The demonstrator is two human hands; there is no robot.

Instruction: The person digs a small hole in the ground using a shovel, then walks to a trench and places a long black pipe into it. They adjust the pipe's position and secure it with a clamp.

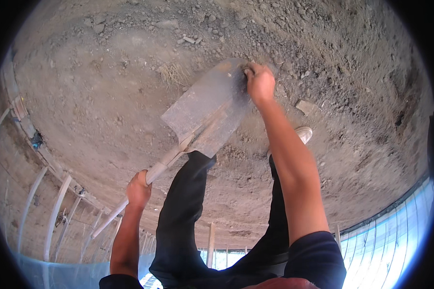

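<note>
A metal spade with a broad grey blade [202,106] and a long pale wooden shaft [163,162] is held tilted across my dark-trousered legs. My left hand [139,189] is closed round the shaft, partway along it. My right hand [259,83] grips the blade at its far edge, fingers curled at the top. The blade partly hides my lower left leg [181,202]; a white shoe [301,135] shows past my right forearm.
Dry dirt ground [106,82] with clods, pebbles, a dry grass tuft [173,74] and a loose flat stone [305,107] surrounds me. At the left are wooden posts [55,216] and a pale border strip [48,156]. Translucent sheeting [386,241] with thin bars curves along the lower right.
</note>
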